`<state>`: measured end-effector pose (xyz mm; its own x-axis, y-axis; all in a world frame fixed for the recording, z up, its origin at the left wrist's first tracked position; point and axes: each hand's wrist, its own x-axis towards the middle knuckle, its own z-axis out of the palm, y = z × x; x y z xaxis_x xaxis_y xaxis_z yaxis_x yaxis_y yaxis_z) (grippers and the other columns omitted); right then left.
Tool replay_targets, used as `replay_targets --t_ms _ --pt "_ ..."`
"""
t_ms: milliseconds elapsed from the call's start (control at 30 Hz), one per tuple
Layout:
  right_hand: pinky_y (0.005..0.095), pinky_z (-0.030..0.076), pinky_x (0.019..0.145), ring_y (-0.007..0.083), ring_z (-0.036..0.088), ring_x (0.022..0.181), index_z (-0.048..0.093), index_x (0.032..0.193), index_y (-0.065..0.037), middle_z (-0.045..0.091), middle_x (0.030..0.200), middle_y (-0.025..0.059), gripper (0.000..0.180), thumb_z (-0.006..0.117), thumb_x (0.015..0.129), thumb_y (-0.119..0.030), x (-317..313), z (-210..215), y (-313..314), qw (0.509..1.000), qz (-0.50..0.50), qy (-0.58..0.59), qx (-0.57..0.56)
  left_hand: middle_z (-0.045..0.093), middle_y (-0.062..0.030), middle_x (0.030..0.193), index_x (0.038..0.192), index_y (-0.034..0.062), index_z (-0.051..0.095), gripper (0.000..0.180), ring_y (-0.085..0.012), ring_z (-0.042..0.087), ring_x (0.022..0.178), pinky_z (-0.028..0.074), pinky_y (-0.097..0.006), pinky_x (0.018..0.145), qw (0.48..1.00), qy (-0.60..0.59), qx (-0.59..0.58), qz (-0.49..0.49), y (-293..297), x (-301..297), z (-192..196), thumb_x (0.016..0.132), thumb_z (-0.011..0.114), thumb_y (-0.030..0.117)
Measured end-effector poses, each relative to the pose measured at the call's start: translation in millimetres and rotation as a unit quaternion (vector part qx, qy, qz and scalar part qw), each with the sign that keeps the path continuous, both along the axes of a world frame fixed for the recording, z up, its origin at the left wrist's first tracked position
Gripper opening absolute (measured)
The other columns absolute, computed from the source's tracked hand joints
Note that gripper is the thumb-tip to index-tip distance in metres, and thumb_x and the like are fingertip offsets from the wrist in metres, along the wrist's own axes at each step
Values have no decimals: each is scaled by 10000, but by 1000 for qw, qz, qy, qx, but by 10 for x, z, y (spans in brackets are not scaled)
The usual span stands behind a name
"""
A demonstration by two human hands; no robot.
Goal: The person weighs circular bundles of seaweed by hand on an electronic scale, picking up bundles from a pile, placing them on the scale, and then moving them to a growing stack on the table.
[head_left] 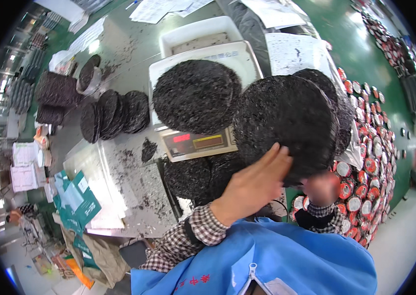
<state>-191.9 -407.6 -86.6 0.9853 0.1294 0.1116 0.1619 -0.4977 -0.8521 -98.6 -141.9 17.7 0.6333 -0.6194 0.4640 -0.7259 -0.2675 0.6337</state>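
Note:
A large round stack of dark dried seaweed sheets (281, 123) is tilted up in front of me, overlapping the right side of a scale. My left hand (259, 182) lies against the lower face of this stack, with its fingers stretched out. At the stack's lower right edge is my right hand (322, 188), smeared by motion, so its grip does not show. Another round seaweed stack (193, 96) rests on the white pan of the scale (198, 145), whose red display is lit. More round sheets (188, 177) lie below the scale, partly behind my left hand.
Small seaweed rounds (112, 115) lean in a row left of the scale, near darker stacks (59, 88). A white tray (200, 30) stands behind the scale. Papers (294, 51) lie at the back right. Many red-and-silver round packages (365, 196) cover the floor to the right.

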Motion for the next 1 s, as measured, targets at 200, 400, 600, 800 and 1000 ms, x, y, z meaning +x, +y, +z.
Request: replay_targets --t_ms 200,400,600,800,1000 --pt "389 475 646 213 572 672 686 1034 -152 634 803 51 278 676 772 -60 561 738 538 934 -228 7 274 657 -94 978 1208 -77 534 285 -113 574 833 473 -244 758 850 168 -169 469 1009 1044 -302 981 498 92" --pt "272 492 856 126 597 985 531 1256 -16 638 1123 42 465 676 822 65 833 777 1014 947 -100 62 299 498 -168 1371 1411 -53 405 524 -235 485 1236 359 -327 1055 814 279 -320 398 1168 1475 -924 922 553 65" --pt "300 494 880 143 617 999 569 1238 -28 653 1123 60 415 660 834 6 531 677 809 935 -136 65 321 455 -193 1359 1269 -26 520 386 -291 454 1246 353 -382 1058 854 -7 -110 508 1096 1279 -880 889 560 30" --pt "371 419 1029 193 531 1196 452 1368 -19 546 1325 115 600 683 815 1 -32 327 447 935 -86 70 338 474 -227 1407 1329 -33 501 820 -338 440 1339 372 -431 1107 999 43 -3 -7 1 -25 -75 650 833 288" --pt "373 434 1030 221 540 1215 425 1397 -6 544 1342 111 616 666 832 33 -110 155 313 919 -77 88 378 524 -174 1380 1269 29 593 626 -315 559 1223 509 -359 972 992 109 -50 43 -86 -201 -79 678 786 111"
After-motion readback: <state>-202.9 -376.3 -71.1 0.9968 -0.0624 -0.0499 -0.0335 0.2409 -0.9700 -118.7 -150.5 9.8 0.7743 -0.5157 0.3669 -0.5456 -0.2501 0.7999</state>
